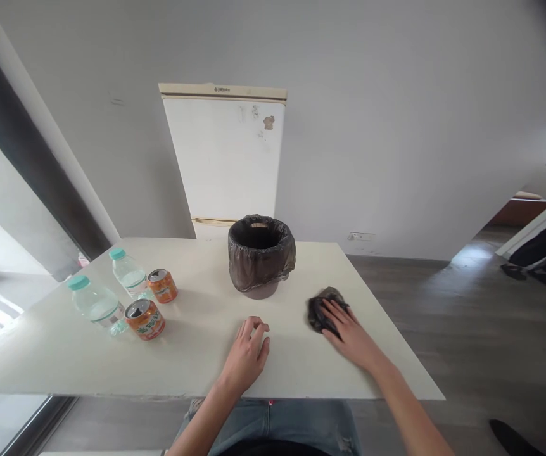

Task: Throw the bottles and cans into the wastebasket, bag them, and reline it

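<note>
Lays the fingers point(334, 313) of the right hand point(353, 341) spread and almost flat over the near-right side of a crumpled dark bag point(318, 313), tips on the plastic, nothing pinched and nothing closed around it. Sets the palm low behind the wad, on the side towards the body, with the forearm running back to the lower right.

Puts the bag directly under those fingertips and just ahead-left of the palm: touching, not apart. Shows no clear long axis there, only a roundish lump a little wider than deep. Lies on the right part of the desk point(296, 364), near its right edge.

Rests the left hand point(246, 358) on the bare desk well to the left of the bag, its fingers point(257, 329) loosely curled, tips gathered on the surface, gripping nothing. Leaves the right hand by far the nearer of the two; no contact between the left hand and the bag.

Further out, stands a bin point(261, 256) with a dark liner folded over its rim, upright, beyond the bag and to its left, apart from both hands. Off to the far left, stand two orange cans point(146, 318) with opened tops, and just beside them two clear bottles point(95, 304) with teal caps. Behind the desk, against the wall, rises a white fridge point(225, 158).
</note>
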The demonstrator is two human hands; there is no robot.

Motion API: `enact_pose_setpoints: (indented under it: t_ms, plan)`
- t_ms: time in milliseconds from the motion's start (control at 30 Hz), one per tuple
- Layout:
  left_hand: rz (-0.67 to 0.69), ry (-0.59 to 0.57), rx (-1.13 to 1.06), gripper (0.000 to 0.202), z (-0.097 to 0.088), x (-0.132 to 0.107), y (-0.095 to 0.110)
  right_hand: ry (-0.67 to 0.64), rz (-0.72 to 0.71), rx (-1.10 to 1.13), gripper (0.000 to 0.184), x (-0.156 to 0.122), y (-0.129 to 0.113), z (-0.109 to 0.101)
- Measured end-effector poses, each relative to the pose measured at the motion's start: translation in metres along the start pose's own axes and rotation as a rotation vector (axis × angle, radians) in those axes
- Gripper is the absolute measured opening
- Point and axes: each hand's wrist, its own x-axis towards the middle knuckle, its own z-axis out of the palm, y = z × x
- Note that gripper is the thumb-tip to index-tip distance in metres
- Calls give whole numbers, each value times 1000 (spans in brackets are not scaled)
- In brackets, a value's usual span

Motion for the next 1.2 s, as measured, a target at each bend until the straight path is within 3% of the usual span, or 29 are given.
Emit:
enact_pose_setpoints:
  t_ms: [100,200,367,467,533,667,800,900,967,1067,1200]
  plan:
    - [2,-17,7,21,2,1,0,-11,50,-61,63,-13,46,1]
    - [16,-59,16,18,2,1,2,23,48,-111,64,-22,59,1]
    - [34,-136,74,11,3,0,2,241,11,-141,70,-26,37,-12]
    - [49,-161,120,13,5,0,1,451,-9,-69,51,-23,10,-23]
    - [53,-155,133,16,6,0,-1,492,-38,6,32,-16,-17,-27]
    - [41,-138,113,16,7,0,-2,227,-185,155,35,10,-83,-25]
    - [12,-155,86,17,6,-1,1,-48,-142,201,22,53,-123,-16]
    - [-79,-164,71,18,0,5,-4,-182,-65,135,15,90,-125,-7]
    - [-189,-223,102,19,-8,18,-16,-177,-12,104,17,114,-117,0]
    - [-366,-326,220,16,-24,46,-48,-124,63,91,20,139,-106,10]
    - [-477,-328,323,22,-39,83,-94,-71,105,131,22,145,-101,22]
